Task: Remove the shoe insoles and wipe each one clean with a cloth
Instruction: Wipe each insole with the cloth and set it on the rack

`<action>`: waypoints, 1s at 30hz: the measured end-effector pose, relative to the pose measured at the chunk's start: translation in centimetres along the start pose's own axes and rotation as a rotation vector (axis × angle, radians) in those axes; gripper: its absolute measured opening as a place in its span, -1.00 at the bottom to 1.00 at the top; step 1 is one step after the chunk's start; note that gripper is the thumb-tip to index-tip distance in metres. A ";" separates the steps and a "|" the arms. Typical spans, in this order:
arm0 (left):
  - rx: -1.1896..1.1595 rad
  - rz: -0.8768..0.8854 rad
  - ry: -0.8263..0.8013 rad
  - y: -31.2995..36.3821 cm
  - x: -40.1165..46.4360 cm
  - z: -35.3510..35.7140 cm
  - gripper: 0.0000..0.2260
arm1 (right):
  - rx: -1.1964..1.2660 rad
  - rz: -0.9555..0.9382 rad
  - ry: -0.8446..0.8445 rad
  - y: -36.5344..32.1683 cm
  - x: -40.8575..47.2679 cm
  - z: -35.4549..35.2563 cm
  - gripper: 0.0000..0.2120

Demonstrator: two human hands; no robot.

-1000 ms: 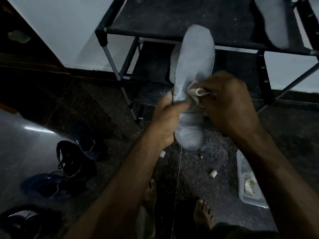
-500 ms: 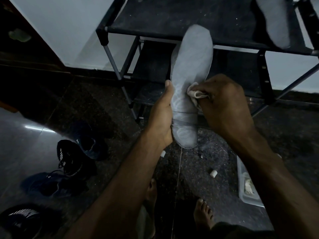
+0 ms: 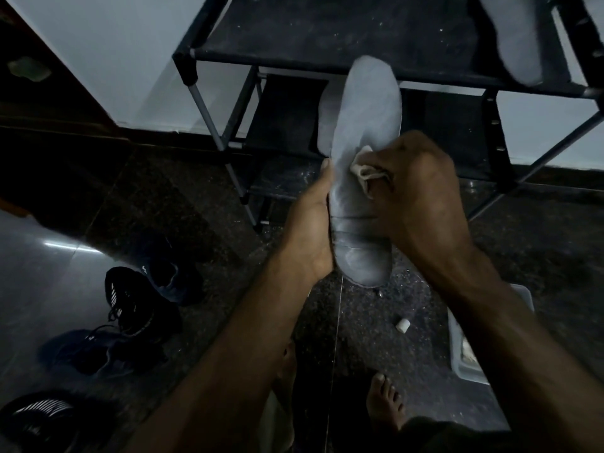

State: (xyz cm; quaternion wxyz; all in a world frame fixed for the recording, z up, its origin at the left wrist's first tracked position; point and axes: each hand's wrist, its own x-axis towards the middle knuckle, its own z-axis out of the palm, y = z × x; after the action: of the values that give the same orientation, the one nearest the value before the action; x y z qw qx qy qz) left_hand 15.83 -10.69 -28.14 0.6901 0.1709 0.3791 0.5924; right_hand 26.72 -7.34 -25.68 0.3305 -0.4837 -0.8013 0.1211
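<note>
change: our left hand [image 3: 310,230] has slid its thumb off the insole [image 3: 366,165] face to the edge, gripping from behind; right hand [image 3: 421,197], bunching the cloth [image 3: 366,166], rubs on mid-sole; we judge wiping underway. item: grey insole, upright before the rack [image 3: 327,31], heel creased, faint sheen

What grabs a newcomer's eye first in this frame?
The pale grey insole, held upright at centre frame in front of the black shoe rack. The left hand grips its lower edge while the right hand presses a bunched cloth against its middle. Dark shoes lie on the glossy floor at lower left.
</note>
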 end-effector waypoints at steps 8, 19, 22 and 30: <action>-0.025 -0.022 0.099 -0.1 0.5 -0.7 -0.62 | 0.041 -0.078 -0.125 -0.8 -0.2 0.4 -0.77; -0.025 -0.006 0.109 -0.2 0.4 -0.5 -0.64 | 0.124 -0.116 -0.094 -0.6 -0.3 0.8 -0.80; 0.008 -0.012 0.137 0.1 0.5 -0.7 -0.64 | 0.039 -0.157 -0.199 -0.6 -0.2 0.5 -0.83; 0.046 -0.009 0.113 -0.6 0.4 -0.1 -0.61 | 0.066 -0.066 0.041 0.4 -0.1 0.8 -0.75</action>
State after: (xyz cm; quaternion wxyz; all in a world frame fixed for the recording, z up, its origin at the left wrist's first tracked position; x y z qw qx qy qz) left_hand 16.17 -10.45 -28.79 0.6659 0.1515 0.4319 0.5892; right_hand 26.50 -7.08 -26.54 0.3665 -0.4481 -0.8055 0.1267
